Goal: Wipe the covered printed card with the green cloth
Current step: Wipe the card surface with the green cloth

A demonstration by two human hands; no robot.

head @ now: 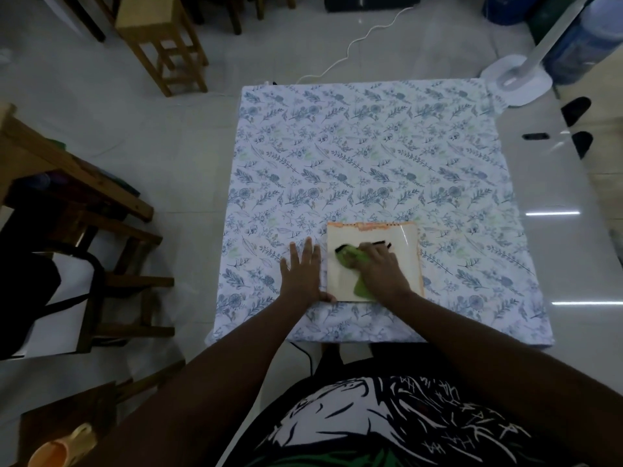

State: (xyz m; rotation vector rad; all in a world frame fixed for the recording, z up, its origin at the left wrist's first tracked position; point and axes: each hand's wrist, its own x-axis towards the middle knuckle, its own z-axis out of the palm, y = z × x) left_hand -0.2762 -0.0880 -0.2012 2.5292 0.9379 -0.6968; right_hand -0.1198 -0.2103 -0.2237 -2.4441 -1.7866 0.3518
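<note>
The card (401, 261) lies flat on the table (371, 156), near the near edge and a little right of its middle. It is pale with an orange border along its far and right edges, and its cover gives off a glossy streak near the far right corner. A dark printed mark shows at its middle, partly hidden.

The right hand (381, 267) presses down on the cloth (354, 261), which sits bunched on the card's middle; its grip is closed onto the cloth, fingers curled over it and pointing left. A green flap of the cloth trails out toward the card's near edge, under the wrist.

The left hand (303, 274) lies flat on the table just left of the card, grip apart, fingers spread and pointing far. Its thumb touches the card's near left corner.

The table wears a white covering printed with blue leaves and flowers. A white fan base (515, 80) stands on the floor by the table's far right corner, and a white cable (354, 45) snakes across the floor beyond the far edge. A wooden stool (161, 38) stands far left, and wooden chairs (67, 203) are at the left. An orange cup (54, 453) sits at the near left corner of the view.
</note>
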